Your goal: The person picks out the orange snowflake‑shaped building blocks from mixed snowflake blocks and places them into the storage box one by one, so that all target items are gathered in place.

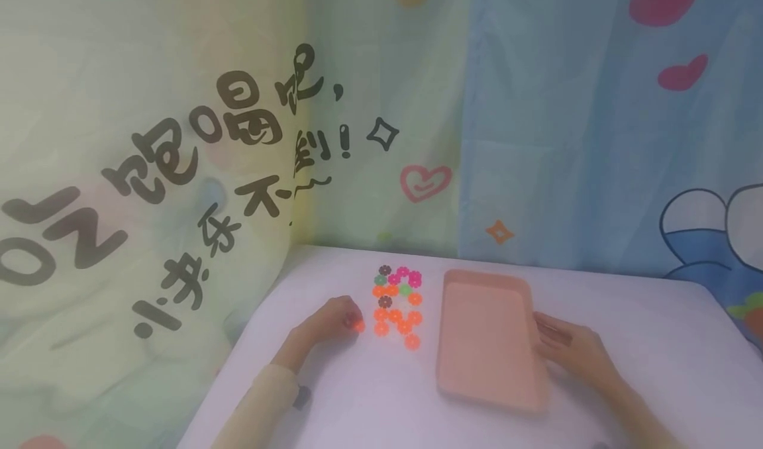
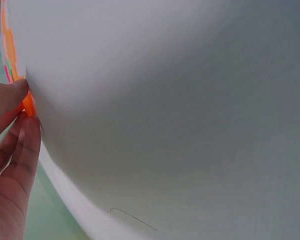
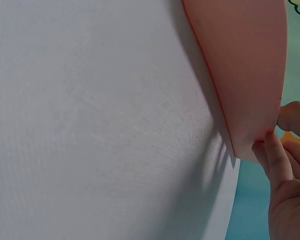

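Observation:
My left hand [image 1: 330, 320] is just left of the cluster of flower-shaped pieces. Between thumb and fingertips it pinches an orange flower-shaped piece [image 2: 29, 104], also glowing orange in the head view. Several such flower pieces [image 1: 395, 316] lie flat on the table in rough rows, in orange, pink, green and dark brown. Right of them is a shallow pink rectangular tray [image 1: 485, 343] with nothing visible in it. My right hand [image 1: 572, 349] holds the tray's right side; in the right wrist view, thumb is at the rim and fingers are against the outer wall [image 3: 240, 75].
The white tabletop [image 1: 381, 396] carries the pieces and tray. Printed curtains [image 1: 381, 104] stand behind its back edge and along the left. A dark object [image 1: 302, 397] shows beside the left wrist. A thin hair-like strand [image 2: 135, 219] lies on the white surface.

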The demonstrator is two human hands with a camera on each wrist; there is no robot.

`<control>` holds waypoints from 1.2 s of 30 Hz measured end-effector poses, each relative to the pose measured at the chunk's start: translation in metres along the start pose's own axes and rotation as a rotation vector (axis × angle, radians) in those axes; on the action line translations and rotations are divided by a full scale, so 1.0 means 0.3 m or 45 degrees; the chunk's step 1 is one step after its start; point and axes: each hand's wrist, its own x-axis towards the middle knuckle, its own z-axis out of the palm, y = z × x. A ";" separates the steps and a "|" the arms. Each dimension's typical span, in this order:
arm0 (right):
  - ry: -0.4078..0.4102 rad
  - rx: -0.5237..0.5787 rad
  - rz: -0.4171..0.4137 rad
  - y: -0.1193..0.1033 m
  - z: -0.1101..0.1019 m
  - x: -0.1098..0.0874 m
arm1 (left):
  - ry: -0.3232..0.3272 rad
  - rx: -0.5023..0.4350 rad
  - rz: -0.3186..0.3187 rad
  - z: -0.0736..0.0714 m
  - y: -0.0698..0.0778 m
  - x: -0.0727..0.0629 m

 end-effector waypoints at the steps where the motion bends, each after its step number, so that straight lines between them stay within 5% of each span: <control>1: 0.001 -0.008 0.007 0.001 0.000 0.002 | -0.001 0.007 -0.001 -0.001 0.001 -0.001; 19: -0.004 -0.111 0.000 -0.022 0.006 0.008 | 0.051 -0.019 -0.068 0.013 0.005 -0.006; 26: 0.001 -0.085 0.019 -0.021 0.010 0.009 | 0.111 0.008 0.009 0.019 0.005 0.008; 36: 0.027 -0.099 -0.029 -0.019 0.010 0.002 | 0.216 -0.161 0.089 0.050 0.036 0.072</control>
